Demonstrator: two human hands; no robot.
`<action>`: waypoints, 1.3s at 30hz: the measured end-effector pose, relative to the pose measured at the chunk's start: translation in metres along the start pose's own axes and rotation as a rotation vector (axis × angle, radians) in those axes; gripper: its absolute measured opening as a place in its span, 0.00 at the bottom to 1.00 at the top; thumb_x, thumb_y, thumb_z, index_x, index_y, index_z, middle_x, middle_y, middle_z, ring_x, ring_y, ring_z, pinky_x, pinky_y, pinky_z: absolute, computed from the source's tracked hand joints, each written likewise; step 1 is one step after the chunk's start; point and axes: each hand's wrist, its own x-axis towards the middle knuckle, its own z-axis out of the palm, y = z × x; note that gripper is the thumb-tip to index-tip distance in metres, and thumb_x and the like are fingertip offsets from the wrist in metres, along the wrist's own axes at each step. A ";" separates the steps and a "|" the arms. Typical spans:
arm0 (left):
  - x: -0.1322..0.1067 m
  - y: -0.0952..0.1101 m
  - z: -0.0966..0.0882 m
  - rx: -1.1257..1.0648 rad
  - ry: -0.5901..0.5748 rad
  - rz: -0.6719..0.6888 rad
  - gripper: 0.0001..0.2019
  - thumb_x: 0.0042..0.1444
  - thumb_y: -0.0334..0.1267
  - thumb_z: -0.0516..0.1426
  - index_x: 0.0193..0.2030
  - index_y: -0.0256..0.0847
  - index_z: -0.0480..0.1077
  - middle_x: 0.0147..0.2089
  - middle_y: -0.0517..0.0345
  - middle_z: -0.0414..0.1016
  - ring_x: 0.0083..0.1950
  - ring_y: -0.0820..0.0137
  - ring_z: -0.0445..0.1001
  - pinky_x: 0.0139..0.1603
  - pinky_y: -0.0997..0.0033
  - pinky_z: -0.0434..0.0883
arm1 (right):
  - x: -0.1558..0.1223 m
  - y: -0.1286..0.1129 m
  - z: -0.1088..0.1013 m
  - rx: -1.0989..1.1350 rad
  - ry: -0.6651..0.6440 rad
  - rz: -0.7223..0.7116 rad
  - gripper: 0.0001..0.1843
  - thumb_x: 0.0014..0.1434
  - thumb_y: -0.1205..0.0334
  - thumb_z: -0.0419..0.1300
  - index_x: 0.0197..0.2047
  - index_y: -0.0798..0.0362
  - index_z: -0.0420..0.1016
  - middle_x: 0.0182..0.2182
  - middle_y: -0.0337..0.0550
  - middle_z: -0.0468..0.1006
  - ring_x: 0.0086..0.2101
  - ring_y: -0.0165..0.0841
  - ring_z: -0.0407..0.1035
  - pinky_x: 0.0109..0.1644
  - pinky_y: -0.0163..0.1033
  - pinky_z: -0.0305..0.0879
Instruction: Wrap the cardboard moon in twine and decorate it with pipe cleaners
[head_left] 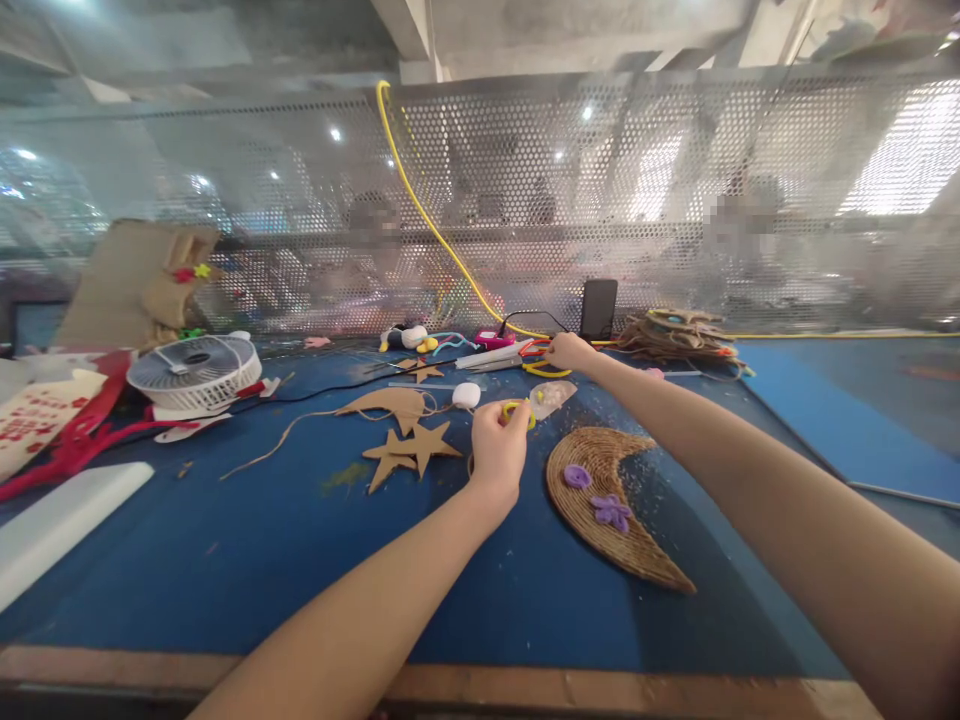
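Observation:
My left hand [497, 447] is closed on a small yellow ring-shaped piece [517, 411], held above the blue table [300, 560]. My right hand [568, 352] reaches far back, its fingers closed on the handles of yellow and red scissors [541, 361]. Between my arms lies a crescent moon [609, 520] wound in jute rope, with two purple flowers [611, 511] on it. Cardboard stars [409, 452] and a cardboard moon [390, 404] lie to the left of my left hand.
A small white fan [196, 370] stands at the left beside red and white paper pieces [52, 425]. A black phone [598, 308] leans on the perforated metal screen [675, 180]. A jute rope pile [679, 335] lies at back right. A yellow cable [427, 215] hangs down.

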 end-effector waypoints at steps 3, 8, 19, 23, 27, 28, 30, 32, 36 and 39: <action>0.000 0.000 0.000 -0.006 0.020 -0.002 0.09 0.50 0.42 0.62 0.31 0.37 0.78 0.33 0.53 0.76 0.36 0.66 0.71 0.38 0.69 0.65 | 0.009 -0.010 -0.002 0.067 -0.035 0.156 0.20 0.65 0.54 0.60 0.56 0.56 0.71 0.52 0.48 0.74 0.48 0.39 0.72 0.50 0.49 0.72; -0.001 0.000 -0.002 -0.054 0.040 -0.009 0.09 0.49 0.43 0.64 0.30 0.39 0.79 0.31 0.54 0.76 0.36 0.66 0.72 0.39 0.69 0.67 | 0.017 -0.033 0.000 0.106 0.034 0.377 0.23 0.64 0.51 0.60 0.57 0.55 0.69 0.54 0.50 0.73 0.52 0.42 0.70 0.56 0.55 0.68; -0.003 0.012 -0.005 -0.210 0.038 -0.155 0.07 0.48 0.39 0.62 0.25 0.37 0.75 0.25 0.60 0.71 0.31 0.70 0.66 0.35 0.71 0.62 | 0.019 -0.037 0.006 0.152 0.059 0.353 0.21 0.65 0.53 0.60 0.57 0.55 0.70 0.54 0.49 0.73 0.50 0.40 0.71 0.53 0.52 0.70; 0.000 0.012 -0.006 -0.217 0.080 -0.194 0.05 0.48 0.37 0.60 0.29 0.38 0.75 0.24 0.63 0.67 0.28 0.73 0.62 0.32 0.71 0.59 | 0.023 -0.026 0.003 0.176 -0.007 0.287 0.20 0.65 0.53 0.60 0.56 0.55 0.71 0.52 0.48 0.74 0.48 0.39 0.72 0.51 0.50 0.72; 0.000 0.012 -0.006 -0.223 0.102 -0.206 0.05 0.49 0.36 0.59 0.31 0.39 0.74 0.28 0.62 0.68 0.30 0.72 0.63 0.33 0.71 0.59 | 0.022 -0.016 -0.001 0.181 -0.046 0.232 0.19 0.65 0.54 0.60 0.56 0.54 0.71 0.52 0.48 0.74 0.48 0.39 0.72 0.50 0.48 0.72; 0.000 0.011 -0.006 -0.222 0.101 -0.209 0.05 0.49 0.37 0.59 0.31 0.39 0.74 0.28 0.62 0.68 0.30 0.72 0.63 0.33 0.71 0.59 | 0.021 -0.016 -0.002 0.175 -0.046 0.228 0.19 0.65 0.54 0.60 0.56 0.54 0.71 0.53 0.48 0.73 0.48 0.39 0.72 0.50 0.48 0.72; 0.000 0.010 -0.005 -0.218 0.097 -0.213 0.05 0.48 0.37 0.59 0.31 0.39 0.74 0.28 0.62 0.68 0.30 0.72 0.63 0.33 0.71 0.59 | 0.019 -0.018 -0.002 0.158 -0.034 0.231 0.19 0.65 0.54 0.60 0.56 0.54 0.70 0.53 0.48 0.73 0.48 0.39 0.72 0.50 0.49 0.72; 0.000 0.010 -0.005 -0.216 0.097 -0.211 0.06 0.48 0.38 0.59 0.32 0.39 0.74 0.29 0.61 0.69 0.31 0.72 0.63 0.34 0.71 0.60 | 0.017 -0.025 0.000 0.136 -0.003 0.243 0.20 0.65 0.55 0.60 0.57 0.54 0.70 0.53 0.48 0.73 0.49 0.39 0.72 0.51 0.50 0.72; 0.000 0.010 -0.006 -0.216 0.097 -0.201 0.07 0.48 0.38 0.59 0.32 0.38 0.74 0.32 0.59 0.71 0.33 0.71 0.66 0.36 0.70 0.61 | 0.014 -0.040 0.005 0.100 0.094 0.252 0.20 0.66 0.55 0.59 0.57 0.54 0.70 0.54 0.49 0.72 0.49 0.39 0.71 0.51 0.51 0.72; -0.001 0.011 -0.007 -0.218 0.087 -0.203 0.06 0.48 0.37 0.59 0.31 0.38 0.74 0.31 0.59 0.71 0.32 0.71 0.66 0.35 0.71 0.61 | 0.015 -0.047 0.006 0.093 0.133 0.266 0.20 0.65 0.55 0.60 0.57 0.55 0.70 0.54 0.50 0.72 0.49 0.39 0.71 0.52 0.51 0.71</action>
